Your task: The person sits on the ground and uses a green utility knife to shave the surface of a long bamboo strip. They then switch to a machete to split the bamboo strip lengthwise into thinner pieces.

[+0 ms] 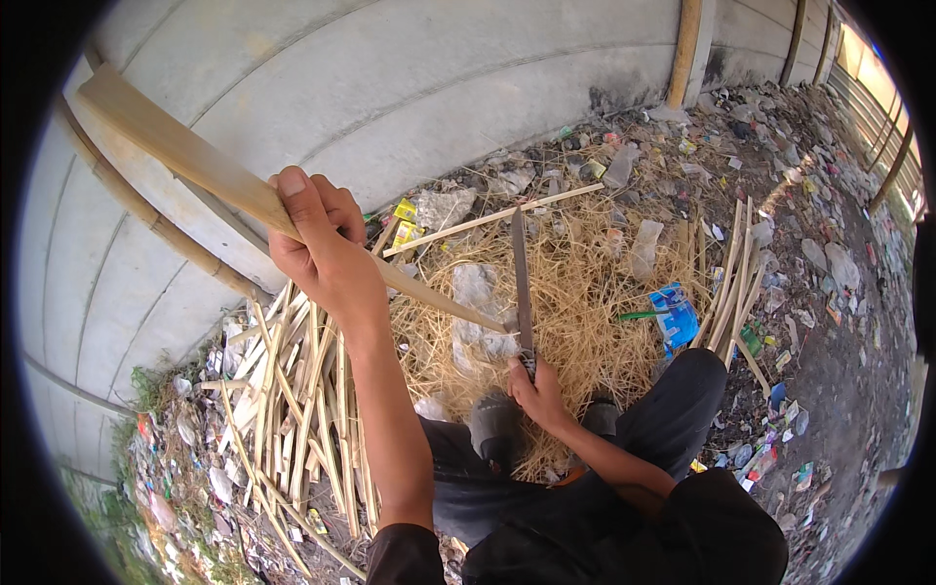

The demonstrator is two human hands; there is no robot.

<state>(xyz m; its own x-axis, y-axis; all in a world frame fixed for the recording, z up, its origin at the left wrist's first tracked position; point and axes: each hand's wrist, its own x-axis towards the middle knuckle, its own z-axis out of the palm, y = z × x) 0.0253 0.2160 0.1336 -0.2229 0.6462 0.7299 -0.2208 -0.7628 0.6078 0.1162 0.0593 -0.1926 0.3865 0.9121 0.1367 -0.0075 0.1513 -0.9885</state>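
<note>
My left hand [322,234] is raised and closed around a long, flat bamboo strip [185,151]. The strip slants from the upper left down to the right, and its lower end comes close to the blade in my other hand. My right hand [538,392] grips the handle of a long dark-bladed knife [523,283], low in front of my knees. Its blade points away from me. Beneath both lie straw-like bamboo shavings [585,263] and a pale block [478,317].
Split bamboo strips [292,390] are heaped at my left, and a smaller bundle [733,283] lies at my right. One strip [497,219] rests across the shavings. A concrete wall [439,88] stands ahead. Litter surrounds a blue packet [675,317].
</note>
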